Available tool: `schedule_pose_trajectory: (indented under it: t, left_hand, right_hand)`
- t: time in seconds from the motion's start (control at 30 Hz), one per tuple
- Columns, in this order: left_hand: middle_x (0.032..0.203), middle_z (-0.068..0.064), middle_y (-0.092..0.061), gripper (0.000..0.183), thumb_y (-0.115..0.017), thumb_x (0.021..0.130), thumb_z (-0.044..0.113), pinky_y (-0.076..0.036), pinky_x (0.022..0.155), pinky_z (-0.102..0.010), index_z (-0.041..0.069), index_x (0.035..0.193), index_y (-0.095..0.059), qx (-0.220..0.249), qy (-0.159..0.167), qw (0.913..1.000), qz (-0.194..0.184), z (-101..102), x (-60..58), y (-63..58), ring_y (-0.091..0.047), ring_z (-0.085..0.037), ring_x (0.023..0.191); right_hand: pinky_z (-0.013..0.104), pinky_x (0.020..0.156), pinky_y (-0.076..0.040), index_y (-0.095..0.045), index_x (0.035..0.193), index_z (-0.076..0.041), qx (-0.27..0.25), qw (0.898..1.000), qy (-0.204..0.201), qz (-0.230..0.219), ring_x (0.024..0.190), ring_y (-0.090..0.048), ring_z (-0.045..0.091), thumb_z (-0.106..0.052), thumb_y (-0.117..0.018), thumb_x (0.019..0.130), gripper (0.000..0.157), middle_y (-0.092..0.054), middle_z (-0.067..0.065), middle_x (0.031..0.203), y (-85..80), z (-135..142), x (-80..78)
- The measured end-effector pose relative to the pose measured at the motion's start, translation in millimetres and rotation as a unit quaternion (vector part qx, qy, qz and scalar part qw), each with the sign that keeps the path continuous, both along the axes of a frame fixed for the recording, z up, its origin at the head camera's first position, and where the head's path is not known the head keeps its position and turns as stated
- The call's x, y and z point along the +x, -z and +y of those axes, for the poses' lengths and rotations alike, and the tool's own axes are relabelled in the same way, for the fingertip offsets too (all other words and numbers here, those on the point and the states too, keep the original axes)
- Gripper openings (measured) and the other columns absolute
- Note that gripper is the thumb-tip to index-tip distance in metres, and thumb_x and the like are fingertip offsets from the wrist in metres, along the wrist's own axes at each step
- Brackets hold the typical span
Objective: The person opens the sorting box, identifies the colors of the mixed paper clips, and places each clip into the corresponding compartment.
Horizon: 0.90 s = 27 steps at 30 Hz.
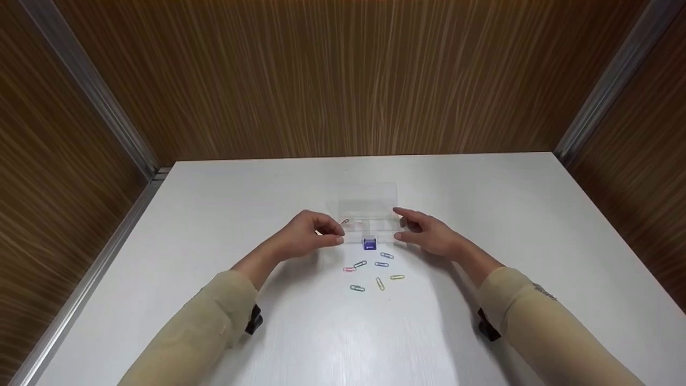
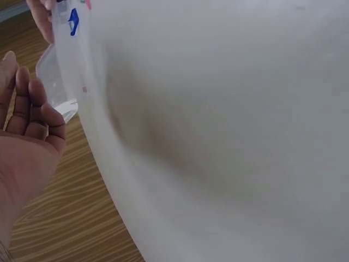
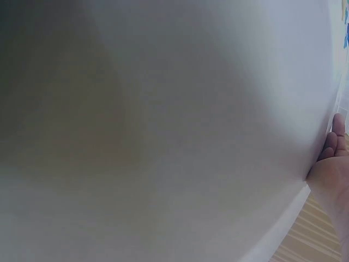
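Observation:
A clear plastic box [image 1: 354, 237] with a blue latch [image 1: 370, 244] at its front lies on the white table. Its transparent lid [image 1: 368, 196] is swung back, away from the person. At the box's left end, my left hand [image 1: 310, 234] has its fingers bent, with thumb and fingertips right at the edge. My right hand [image 1: 430, 234] is at the opposite end, thumb and index finger spread along the box's right side. A red paper clip [image 1: 345, 221] shows in the box's left part, close to the left fingertips. Toward the person lie loose paper clips, among them a pink one [image 1: 349, 269].
Blue [image 1: 381, 264], green [image 1: 357, 288] and yellow paper clips [image 1: 397, 277] are scattered on the white table [image 1: 343, 343] in front of the box, between the forearms. Wood-grained panels [image 1: 343, 80] enclose the table at the back and both sides.

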<state>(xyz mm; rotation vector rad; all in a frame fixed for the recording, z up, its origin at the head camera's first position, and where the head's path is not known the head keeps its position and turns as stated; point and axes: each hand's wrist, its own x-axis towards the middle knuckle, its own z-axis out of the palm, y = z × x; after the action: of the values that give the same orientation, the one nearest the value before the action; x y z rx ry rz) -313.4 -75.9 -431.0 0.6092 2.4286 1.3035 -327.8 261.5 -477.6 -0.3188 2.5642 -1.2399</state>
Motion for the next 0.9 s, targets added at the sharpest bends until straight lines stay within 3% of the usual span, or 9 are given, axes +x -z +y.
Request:
schedule_pose_trajectory:
  t: [0.3, 0.5, 0.7, 0.9]
  left_hand:
    - [0.098, 0.004, -0.074, 0.016, -0.081, 0.095, 0.015, -0.048, 0.085, -0.032, 0.007, 0.109, -0.082, 0.005, 0.033, 0.9993, -0.019, -1.8, 15.6, 21.7, -0.059, -0.017, 0.093]
    - [0.097, 0.004, -0.076, 0.015, -0.081, 0.095, 0.013, -0.049, 0.084, -0.03, 0.006, 0.108, -0.082, 0.014, 0.047, 0.9986, -0.02, 1.3, 17.8, 32.5, -0.06, -0.014, 0.09]
    - [0.098, 0.005, -0.075, 0.012, -0.083, 0.094, 0.016, -0.049, 0.087, -0.03, 0.013, 0.105, -0.082, 0.002, 0.041, 0.9989, -0.022, 4.8, 18.0, 37.6, -0.06, -0.014, 0.092]
    - [0.094, 0.005, -0.074, 0.011, -0.082, 0.093, 0.013, -0.048, 0.085, -0.031, 0.013, 0.105, -0.082, 0.004, 0.042, 0.9988, -0.026, 4.7, 21.3, 39.6, -0.06, -0.013, 0.089]
  right_hand:
    - [0.049, 0.12, -0.028, -0.043, 0.164, -0.024, -0.005, 1.0, 0.0, 0.0, 0.132, -0.042, 0.03, -0.036, -0.075, 0.1, 0.072, -0.051, 0.011, 0.144, -2.1, 0.1, 0.9]
    - [0.053, 0.124, -0.024, -0.042, 0.165, -0.026, -0.001, 1.0, 0.0, -0.004, 0.137, -0.041, 0.031, -0.038, -0.074, 0.101, 0.073, -0.049, 0.012, 0.149, -0.6, 1.2, 1.3]
    - [0.052, 0.123, -0.026, -0.041, 0.165, -0.028, -0.003, 1.0, 0.006, -0.014, 0.135, -0.04, 0.03, -0.039, -0.075, 0.1, 0.074, -0.049, 0.01, 0.148, -0.9, 0.5, 0.4]
    - [0.053, 0.126, -0.022, -0.04, 0.165, -0.029, 0.003, 1.0, 0.003, -0.017, 0.146, -0.038, 0.031, -0.04, -0.075, 0.1, 0.075, -0.046, 0.011, 0.159, -2.7, -1.1, 1.4]
